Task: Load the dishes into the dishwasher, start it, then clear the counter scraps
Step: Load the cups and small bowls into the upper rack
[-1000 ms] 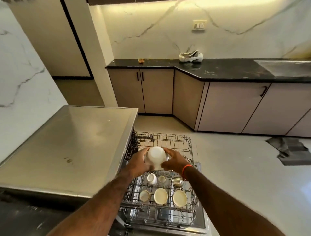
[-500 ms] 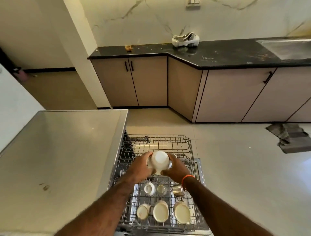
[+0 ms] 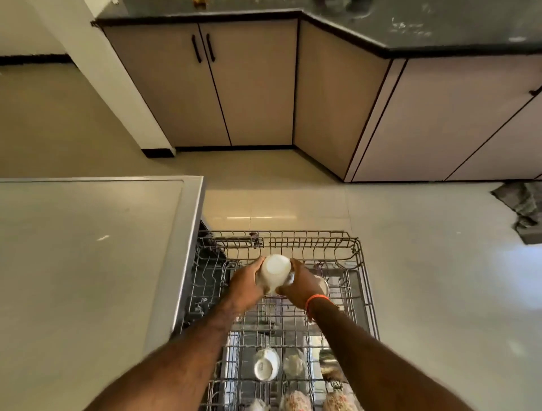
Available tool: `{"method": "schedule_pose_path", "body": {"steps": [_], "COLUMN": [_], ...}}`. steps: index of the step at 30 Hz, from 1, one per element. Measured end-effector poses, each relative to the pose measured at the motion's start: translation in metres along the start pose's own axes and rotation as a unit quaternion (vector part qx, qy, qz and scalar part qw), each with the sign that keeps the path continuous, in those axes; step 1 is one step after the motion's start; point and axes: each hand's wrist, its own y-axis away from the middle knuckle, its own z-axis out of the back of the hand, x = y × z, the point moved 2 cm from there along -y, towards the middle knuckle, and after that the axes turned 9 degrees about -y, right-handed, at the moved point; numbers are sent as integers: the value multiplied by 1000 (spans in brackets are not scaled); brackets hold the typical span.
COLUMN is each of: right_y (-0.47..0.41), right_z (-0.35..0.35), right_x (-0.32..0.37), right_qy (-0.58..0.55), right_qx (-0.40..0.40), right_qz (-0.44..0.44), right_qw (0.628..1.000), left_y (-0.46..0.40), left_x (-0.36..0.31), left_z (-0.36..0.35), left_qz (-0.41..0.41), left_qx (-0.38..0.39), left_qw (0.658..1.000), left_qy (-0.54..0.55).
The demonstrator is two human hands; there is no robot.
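Over the far half of the pulled-out rack (image 3: pixel 356 249), both hands grip one white bowl (image 3: pixel 275 274), upside down, base toward the camera. Left hand (image 3: pixel 245 286) wraps its left side, right hand (image 3: pixel 302 286) its right side; thumbs reach up to the base edge. Orange band (image 3: pixel 315 300) on the right wrist. Bowl sits above the wires, can't tell if it touches them.

Just right of the right hand, a steel piece (image 3: pixel 322 286) peeks out (mostly hidden, can't identify it).

Near half of the rack, between the forearms: white cup (image 3: pixel 265 365) lying on its side with its base toward the camera, a small pale cup (image 3: pixel 293 365) just right of it, a steel cup (image 3: pixel 328 359) further right, partly behind the right forearm. At the near edge, blurred rims of more dishes (image 3: pixel 294 400), cut off by the frame.

Rack's left edge runs under the steel top (image 3: pixel 88 264) of the dishwasher body; that top is bare apart from a few small marks.

Black counter (image 3: pixel 440 32) runs along the top of the frame with beige cabinets (image 3: pixel 249 88) below; pale scraps (image 3: pixel 410 28) on it toward its right part, a small orange bit (image 3: pixel 199 3) at its left end. Grey cloth (image 3: pixel 525 211) lies on the floor at the right edge, well apart from the rack.
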Motion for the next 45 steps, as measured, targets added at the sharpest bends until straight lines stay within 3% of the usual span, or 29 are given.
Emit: {"method": "schedule_pose_path", "body": {"steps": [13,22,36,45], "right_y": [-94,-84,37,183], "right_z": [-23,-37,-1,23], "right_x": [-34,-19,39,55], "right_qy": [29,81,180,347], "right_qx": [-41,-112,-36,65], "right_qz": [-104,-85,-6,126], "right_qw": [993,987,983,927], "left_y": [-96,-85,48,232], "left_x": [27,34,-14,-40], "left_z": [-35,-41,9,4], "left_qz": [-24,-15,-12,-17], "left_qx": [-27,-39,-35,-127], "left_qw": [999,999,999,992], "left_qy": [-13,-10,-23,-4]}}
